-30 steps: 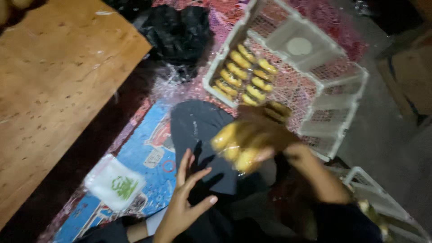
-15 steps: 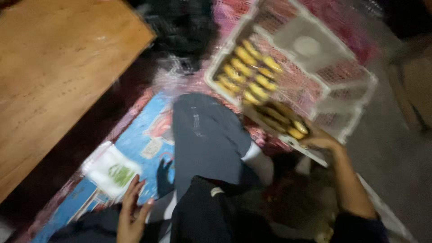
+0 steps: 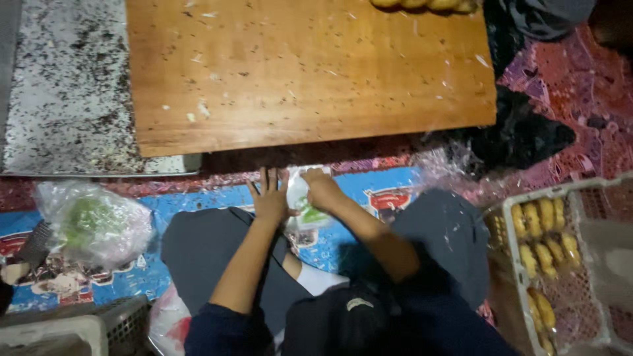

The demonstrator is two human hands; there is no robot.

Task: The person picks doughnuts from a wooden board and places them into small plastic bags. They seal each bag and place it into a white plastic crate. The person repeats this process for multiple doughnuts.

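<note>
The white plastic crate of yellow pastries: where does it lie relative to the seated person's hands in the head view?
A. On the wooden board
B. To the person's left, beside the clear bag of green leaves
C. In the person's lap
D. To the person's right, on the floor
D: the white plastic crate of yellow pastries sits at the right edge, beyond the right knee, while the left hand and right hand meet at a small clear bag in the middle.

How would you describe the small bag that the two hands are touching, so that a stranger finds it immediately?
Start at the large wooden board at the top and come down past its near edge to the blue printed mat. There, the left hand and right hand meet on a small clear plastic bag. Unlike the bigger, puffy bag with green contents far to the left, it is flat and shows only a small green patch.
</note>
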